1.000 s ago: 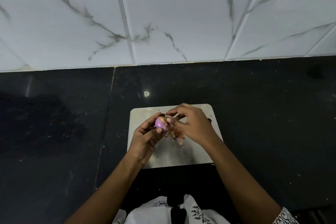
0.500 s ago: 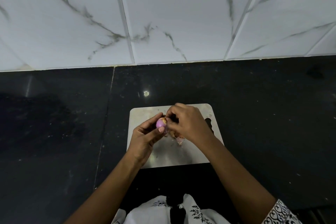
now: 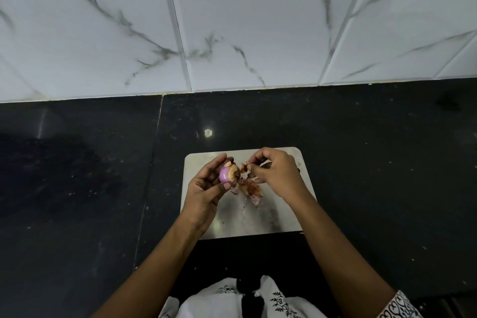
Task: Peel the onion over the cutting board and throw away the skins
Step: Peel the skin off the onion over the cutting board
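A small purple onion (image 3: 228, 173), partly peeled, sits between the fingers and thumb of my left hand (image 3: 206, 188) above the pale cutting board (image 3: 271, 214). My right hand (image 3: 277, 173) is just right of the onion and pinches a reddish scrap of skin (image 3: 244, 168) pulled off it. More loose skins (image 3: 250, 190) lie on the board below the onion. Part of the onion is hidden by my left fingers.
The board lies on a black stone counter (image 3: 374, 162) with a seam (image 3: 152, 162) left of the board. A white marble-tiled wall (image 3: 245, 33) rises behind. My white patterned clothing (image 3: 232, 299) is at the bottom edge.
My right hand has pulled away to the right from the onion, taking a piece of skin with it. The left hand kept its hold on the onion.
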